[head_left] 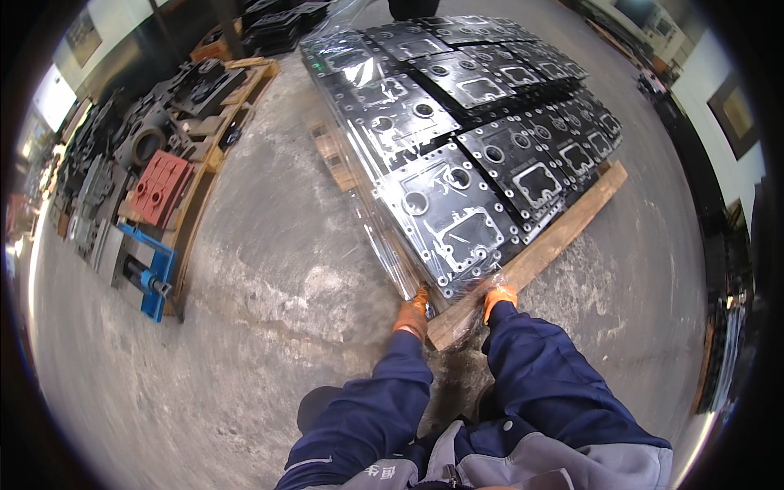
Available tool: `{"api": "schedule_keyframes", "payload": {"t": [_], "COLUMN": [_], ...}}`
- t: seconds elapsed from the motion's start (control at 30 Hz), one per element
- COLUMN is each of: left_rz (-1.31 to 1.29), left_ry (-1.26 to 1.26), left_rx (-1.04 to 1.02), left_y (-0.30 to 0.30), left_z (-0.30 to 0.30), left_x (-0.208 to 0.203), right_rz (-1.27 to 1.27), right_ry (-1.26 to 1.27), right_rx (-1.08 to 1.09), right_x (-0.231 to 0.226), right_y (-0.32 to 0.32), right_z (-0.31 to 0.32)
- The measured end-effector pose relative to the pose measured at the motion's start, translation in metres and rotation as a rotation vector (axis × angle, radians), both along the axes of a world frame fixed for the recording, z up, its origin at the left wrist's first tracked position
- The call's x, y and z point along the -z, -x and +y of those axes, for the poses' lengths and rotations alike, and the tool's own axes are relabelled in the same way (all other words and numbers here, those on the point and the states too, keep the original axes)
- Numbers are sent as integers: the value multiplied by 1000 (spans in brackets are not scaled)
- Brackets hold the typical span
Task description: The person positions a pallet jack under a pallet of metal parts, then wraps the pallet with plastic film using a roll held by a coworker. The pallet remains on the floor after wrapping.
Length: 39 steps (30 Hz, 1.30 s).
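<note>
Black machined metal plates [437,216], with round holes and bright bolt rims, lie side by side and stacked on a wooden pallet [563,237]. Clear plastic film [371,175] covers the stack's left side and runs down to its near corner. At that corner, my left hand [412,316], in an orange glove, is closed on the film's edge. Just right of the corner, my right hand [500,301], also gloved in orange, grips bunched film above the pallet's front board. Part of the fingers on both hands is hidden.
To the left stands another wooden pallet [214,159] loaded with dark castings, a red metal block [157,188] and a blue clamp-like frame [166,273]. More dark plates [286,26] are piled at the far left. Concrete floor [286,237] lies between the pallets.
</note>
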<state>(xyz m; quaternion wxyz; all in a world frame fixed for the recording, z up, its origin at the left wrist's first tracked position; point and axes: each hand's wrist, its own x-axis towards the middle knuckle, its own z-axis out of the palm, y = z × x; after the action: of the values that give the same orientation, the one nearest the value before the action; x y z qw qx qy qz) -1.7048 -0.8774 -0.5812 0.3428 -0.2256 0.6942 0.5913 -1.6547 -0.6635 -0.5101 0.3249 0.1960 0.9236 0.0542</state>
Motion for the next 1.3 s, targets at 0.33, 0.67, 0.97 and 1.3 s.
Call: {"api": "schedule_keyframes", "payload": {"t": [0.33,0.67,0.97,1.3], "left_rz": [234,157,58,376], "left_ry": [197,-51,-106,325], "left_rx": [336,223,149,483], "left_y": [-3,0,8,-2], "left_z": [-8,-8,-5,-9], "left_x": [-23,-20,3,-33], "right_rz": [267,93,60,-81], "right_ry": [17,55,136,214], "right_rx": [15,158,233,333], "right_x": [15,-29,-29,-18], "right_y": [-6,2,4,14], "right_z": [-3,-23,-20,-10]}}
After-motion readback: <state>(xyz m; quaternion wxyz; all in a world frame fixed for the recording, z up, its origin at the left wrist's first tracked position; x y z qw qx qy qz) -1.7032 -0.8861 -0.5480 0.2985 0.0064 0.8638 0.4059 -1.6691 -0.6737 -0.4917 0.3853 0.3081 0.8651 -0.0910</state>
